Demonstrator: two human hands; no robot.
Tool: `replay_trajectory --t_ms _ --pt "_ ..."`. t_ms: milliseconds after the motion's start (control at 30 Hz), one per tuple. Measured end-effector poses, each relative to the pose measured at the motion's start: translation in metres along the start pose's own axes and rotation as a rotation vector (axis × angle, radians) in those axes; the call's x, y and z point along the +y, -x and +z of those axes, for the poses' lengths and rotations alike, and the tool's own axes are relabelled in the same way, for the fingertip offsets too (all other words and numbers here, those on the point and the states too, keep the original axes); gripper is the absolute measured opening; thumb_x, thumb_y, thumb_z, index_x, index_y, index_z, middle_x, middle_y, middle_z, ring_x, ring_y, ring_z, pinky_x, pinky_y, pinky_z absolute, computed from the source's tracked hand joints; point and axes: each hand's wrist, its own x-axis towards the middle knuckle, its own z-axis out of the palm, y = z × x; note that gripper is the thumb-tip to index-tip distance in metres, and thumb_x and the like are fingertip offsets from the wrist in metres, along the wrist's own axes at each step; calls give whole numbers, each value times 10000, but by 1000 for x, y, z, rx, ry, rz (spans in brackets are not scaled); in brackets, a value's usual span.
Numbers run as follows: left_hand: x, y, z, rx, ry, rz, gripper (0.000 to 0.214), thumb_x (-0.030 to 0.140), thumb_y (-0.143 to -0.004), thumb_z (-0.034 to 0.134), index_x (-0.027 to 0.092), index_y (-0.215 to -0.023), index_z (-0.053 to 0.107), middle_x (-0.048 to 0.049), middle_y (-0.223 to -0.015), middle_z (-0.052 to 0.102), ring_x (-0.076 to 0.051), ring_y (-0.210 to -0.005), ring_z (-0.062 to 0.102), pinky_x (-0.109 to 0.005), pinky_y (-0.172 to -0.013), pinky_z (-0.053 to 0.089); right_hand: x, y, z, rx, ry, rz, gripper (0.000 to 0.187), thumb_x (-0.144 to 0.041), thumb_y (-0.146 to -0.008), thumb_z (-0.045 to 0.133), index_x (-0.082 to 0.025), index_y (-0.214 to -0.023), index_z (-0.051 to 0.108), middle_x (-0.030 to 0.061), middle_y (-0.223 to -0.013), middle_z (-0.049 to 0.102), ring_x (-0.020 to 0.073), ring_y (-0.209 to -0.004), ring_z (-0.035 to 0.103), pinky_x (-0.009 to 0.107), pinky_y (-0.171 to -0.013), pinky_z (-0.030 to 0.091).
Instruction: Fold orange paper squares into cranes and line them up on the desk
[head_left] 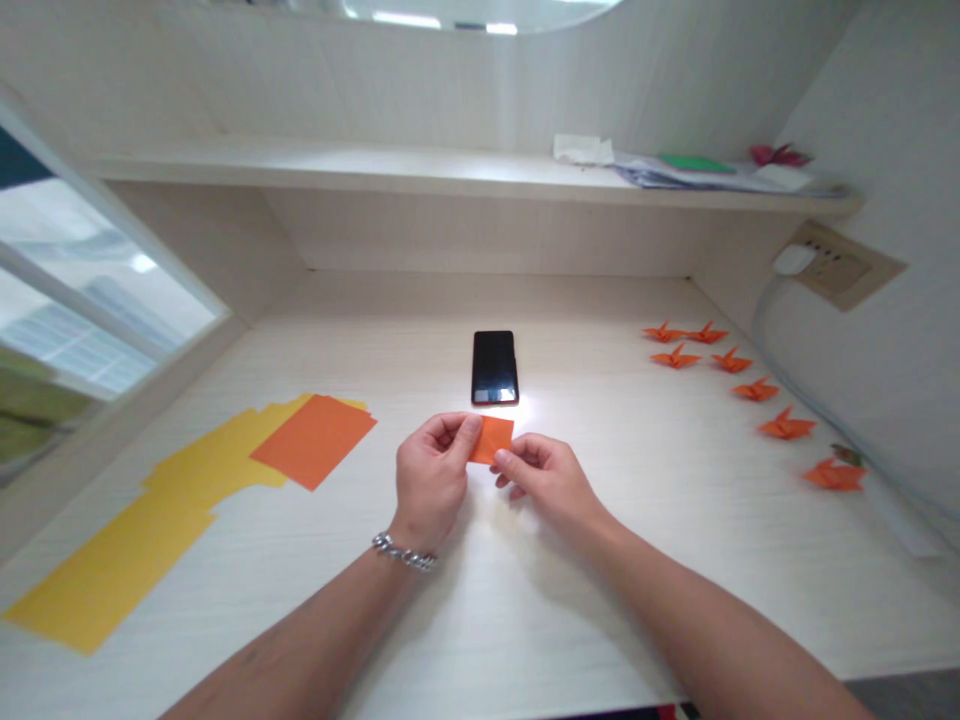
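A small orange square of folded paper (495, 438) is held above the desk, just in front of the phone. My left hand (436, 468) pinches its left side, thumb on top. At its lower right corner, the thumb and fingers of my right hand (546, 474) close on the edge. To the left lie orange paper sheets (315, 440), partly covering the fanned yellow paper sheets (120, 560). Several folded orange paper cranes (786, 425) stand along the right side of the desk.
A black phone (495, 366) lies flat beyond my hands. A white cable (795, 385) runs from the wall socket (847, 265) down the right edge, behind the cranes. Papers (675, 172) rest on the shelf (375, 165) over the desk (360, 620).
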Motion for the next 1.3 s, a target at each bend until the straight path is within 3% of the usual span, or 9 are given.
replay_trajectory --t_ms 167,400,600,833,1067,1167,1300 --pt "0 1 1 -18 -3 6 258 359 -744 716 118 -829 674 -52 -767 704 -142 -680 631 -233 -633 497 -2 -2 1 73 -131 -43 253 -371 -712 726 -158 -634 613 -1 -571 621 114 -543 563 243 -564 454" --pt "-1 3 1 -24 -24 7 250 357 -750 712 128 -843 678 -54 -806 701 -145 -707 633 -243 -658 506 -4 -1 1 133 -188 -85 227 -357 -717 726 -150 -672 643 -1 -602 629 106 -555 556 232 -557 452" --pt "2 4 2 -45 -71 1 244 360 -741 717 132 -817 680 -46 -760 696 -142 -663 625 -240 -622 502 -4 -2 0 120 -264 -63 218 -356 -715 728 -154 -707 648 -1 -631 646 112 -564 569 242 -561 476" --pt "5 4 3 -79 -110 -12 231 346 -743 717 130 -817 685 -47 -747 698 -139 -654 621 -240 -622 501 -3 -5 -2 117 -222 -52 225 -366 -726 716 -153 -714 647 5 -635 644 119 -563 573 246 -544 473" --pt "4 6 4 -139 -24 -73 266 344 -740 721 120 -879 684 -77 -839 714 -160 -732 647 -267 -684 522 -4 -5 -5 209 -60 -108 242 -369 -747 690 -146 -676 630 -5 -549 598 109 -507 522 224 -479 403" --pt "6 8 6 -239 30 -128 351 297 -688 768 123 -972 656 -92 -892 718 -182 -780 664 -287 -697 534 -5 -5 -7 241 -55 -119 240 -377 -751 683 -145 -703 640 7 -582 618 119 -527 542 233 -498 423" --pt "10 9 6 -371 -36 -194 302 233 -641 796 107 -880 662 -90 -802 719 -165 -689 660 -260 -625 523 -5 -5 -8 268 -22 -130 248 -389 -750 681 -146 -712 646 20 -603 634 130 -545 559 243 -517 441"
